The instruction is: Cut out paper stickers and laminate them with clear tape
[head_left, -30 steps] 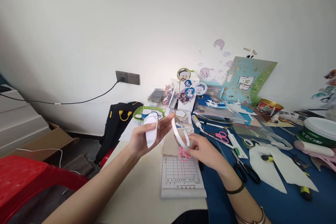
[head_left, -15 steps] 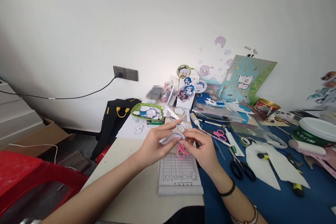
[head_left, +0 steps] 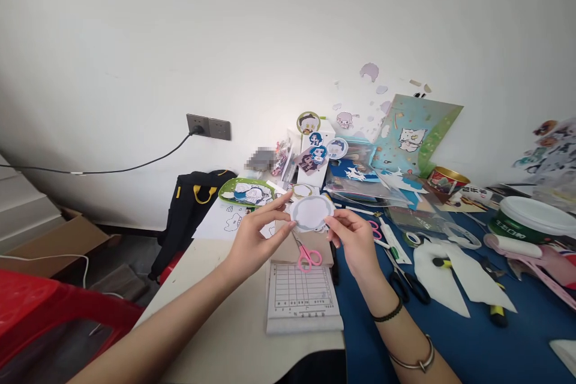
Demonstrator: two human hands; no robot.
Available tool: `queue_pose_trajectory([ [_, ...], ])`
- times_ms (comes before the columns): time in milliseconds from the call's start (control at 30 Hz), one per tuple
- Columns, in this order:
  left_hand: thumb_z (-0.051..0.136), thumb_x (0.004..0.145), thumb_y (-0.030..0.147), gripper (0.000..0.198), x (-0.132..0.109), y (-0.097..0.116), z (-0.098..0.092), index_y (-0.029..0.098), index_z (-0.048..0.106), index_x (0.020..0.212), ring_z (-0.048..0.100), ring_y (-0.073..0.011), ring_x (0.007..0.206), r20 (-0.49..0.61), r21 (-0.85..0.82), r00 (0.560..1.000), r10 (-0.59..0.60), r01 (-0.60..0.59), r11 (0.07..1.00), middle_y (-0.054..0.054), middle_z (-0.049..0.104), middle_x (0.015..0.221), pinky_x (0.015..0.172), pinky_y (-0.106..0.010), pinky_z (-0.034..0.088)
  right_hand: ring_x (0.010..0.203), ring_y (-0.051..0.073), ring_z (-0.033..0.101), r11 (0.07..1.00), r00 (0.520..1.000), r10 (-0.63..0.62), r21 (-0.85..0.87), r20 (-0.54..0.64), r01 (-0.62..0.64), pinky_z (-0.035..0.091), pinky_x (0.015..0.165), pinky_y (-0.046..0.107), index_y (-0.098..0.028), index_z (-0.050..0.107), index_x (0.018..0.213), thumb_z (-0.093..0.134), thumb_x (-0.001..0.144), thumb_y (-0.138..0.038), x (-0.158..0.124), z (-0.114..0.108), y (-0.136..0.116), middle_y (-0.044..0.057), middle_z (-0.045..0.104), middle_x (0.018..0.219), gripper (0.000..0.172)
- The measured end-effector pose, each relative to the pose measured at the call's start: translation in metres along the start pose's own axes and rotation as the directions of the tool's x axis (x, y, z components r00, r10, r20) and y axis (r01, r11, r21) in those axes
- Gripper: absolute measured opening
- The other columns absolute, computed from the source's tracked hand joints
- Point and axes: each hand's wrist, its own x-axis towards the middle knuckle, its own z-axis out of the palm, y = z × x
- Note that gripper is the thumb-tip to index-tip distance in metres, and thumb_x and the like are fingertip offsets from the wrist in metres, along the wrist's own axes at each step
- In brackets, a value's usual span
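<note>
A round paper cutout (head_left: pixel 311 213), white in the middle with a pale grey ring, is held flat above the table between both hands. My left hand (head_left: pixel 261 234) pinches its left edge between thumb and fingers. At the lower right edge, my right hand (head_left: pixel 353 240) grips it the same way. Pink-handled scissors (head_left: pixel 309 257) lie just below, on brown card at the top of a printed form pad (head_left: pixel 303 291). Behind the cutout is a sheet with a yellow-green ring drawing (head_left: pixel 302 191), partly hidden.
A green tray (head_left: pixel 229 189) of paper cutouts sits at the back left. To the right, black-handled scissors (head_left: pixel 416 288), white foam-like pieces (head_left: pixel 443 282), a tape roll (head_left: pixel 411 240) and a green tub (head_left: pixel 517 231) crowd the blue surface. A red chair (head_left: pixel 67 306) stands left of the table.
The paper piece was curved and edge-on between my fingers; now it is spread flat and faces me. My hands have moved slightly apart, and the scissors below show more fully.
</note>
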Motion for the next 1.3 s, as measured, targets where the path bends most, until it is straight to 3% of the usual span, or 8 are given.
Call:
queue_pose_trajectory([
  [533, 0.061, 0.081, 0.03, 0.013, 0.0, -0.007, 0.001, 0.02, 0.066, 0.075, 0.047, -0.0298, 0.127, -0.062, -0.035, 0.995, -0.074, 0.072, 0.997, -0.01, 0.055, 0.134, 0.105, -0.046, 0.037, 0.04, 0.009, 0.049, 0.988, 0.984, 0.153, -0.007, 0.088, -0.153, 0.032, 0.036, 0.018, -0.013, 0.066, 0.076, 0.075, 0.067, -0.038, 0.004, 0.001, 0.004, -0.001, 0.057, 0.047, 0.027],
  [633, 0.062, 0.08, 0.03, 0.013, 0.0, -0.005, 0.001, 0.02, 0.066, 0.073, 0.047, -0.031, 0.126, -0.079, -0.032, 0.994, -0.076, 0.074, 0.997, -0.01, 0.054, 0.135, 0.105, -0.047, 0.037, 0.04, 0.01, 0.052, 0.995, 0.99, 0.095, -0.054, 0.108, -0.09, 0.035, 0.035, 0.019, -0.014, 0.066, 0.077, 0.073, 0.071, -0.037, 0.001, 0.002, 0.004, -0.001, 0.058, 0.048, 0.024],
  [700, 0.061, 0.08, 0.031, 0.014, 0.0, -0.004, 0.0, 0.02, 0.066, 0.073, 0.048, -0.0313, 0.125, -0.077, -0.03, 0.993, -0.088, 0.085, 0.996, -0.009, 0.053, 0.136, 0.104, -0.046, 0.038, 0.046, 0.014, 0.059, 0.992, 0.995, -0.075, -0.094, 0.058, 0.081, 0.043, 0.038, 0.023, -0.016, 0.065, 0.077, 0.07, 0.075, -0.033, -0.003, 0.001, 0.004, 0.001, 0.064, 0.056, 0.017],
  [767, 0.059, 0.083, 0.033, 0.017, 0.0, -0.003, -0.001, 0.02, 0.067, 0.073, 0.047, -0.031, 0.126, -0.076, -0.038, 0.992, -0.097, 0.094, 0.995, -0.008, 0.053, 0.136, 0.104, -0.045, 0.038, 0.063, 0.019, 0.068, 0.904, 0.92, -0.39, -0.199, -0.026, 0.378, 0.055, 0.051, 0.03, -0.019, 0.064, 0.078, 0.066, 0.078, -0.024, -0.008, 0.0, 0.005, 0.005, 0.071, 0.074, 0.005],
  [833, 0.053, 0.086, 0.034, 0.023, 0.0, -0.004, -0.003, 0.021, 0.068, 0.075, 0.045, -0.0302, 0.128, -0.089, -0.051, 0.991, -0.096, 0.092, 0.994, -0.007, 0.053, 0.136, 0.104, -0.044, 0.037, 0.084, 0.023, 0.07, 0.68, 0.727, -0.687, -0.364, -0.012, 0.637, 0.06, 0.067, 0.037, -0.022, 0.064, 0.081, 0.064, 0.078, -0.014, -0.013, -0.002, 0.005, 0.007, 0.072, 0.091, 0.009],
  [933, 0.044, 0.091, 0.036, 0.031, 0.0, -0.006, -0.004, 0.021, 0.068, 0.077, 0.045, -0.0289, 0.128, -0.12, -0.079, 0.989, -0.083, 0.074, 0.994, -0.005, 0.055, 0.135, 0.105, -0.043, 0.035, 0.091, 0.022, 0.069, 0.354, 0.508, -0.84, -0.516, 0.191, 0.78, 0.061, 0.074, 0.036, -0.026, 0.063, 0.09, 0.063, 0.075, -0.002, -0.016, -0.005, 0.005, 0.005, 0.072, 0.098, 0.028],
  [1033, 0.042, 0.092, 0.036, 0.033, 0.0, -0.007, -0.005, 0.021, 0.067, 0.078, 0.045, -0.0282, 0.128, -0.119, -0.094, 0.99, -0.076, 0.065, 0.993, -0.005, 0.055, 0.135, 0.105, -0.042, 0.035, 0.088, 0.02, 0.07, 0.222, 0.442, -0.841, -0.547, 0.311, 0.807, 0.061, 0.072, 0.033, -0.026, 0.062, 0.095, 0.062, 0.075, 0.0, -0.015, -0.005, 0.005, 0.006, 0.072, 0.1, 0.033],
  [1300, 0.057, 0.085, 0.033, 0.023, -0.001, -0.004, -0.001, 0.02, 0.063, 0.068, 0.042, -0.0285, 0.131, -0.071, -0.131, 0.991, -0.111, 0.101, 0.986, -0.006, 0.052, 0.137, 0.107, -0.042, 0.034, 0.089, 0.02, 0.07, 0.152, 0.417, -0.823, -0.556, 0.387, 0.817, 0.06, 0.075, 0.031, -0.024, 0.064, 0.101, 0.059, 0.078, 0.0, -0.014, -0.004, 0.006, 0.007, 0.072, 0.101, 0.033],
])
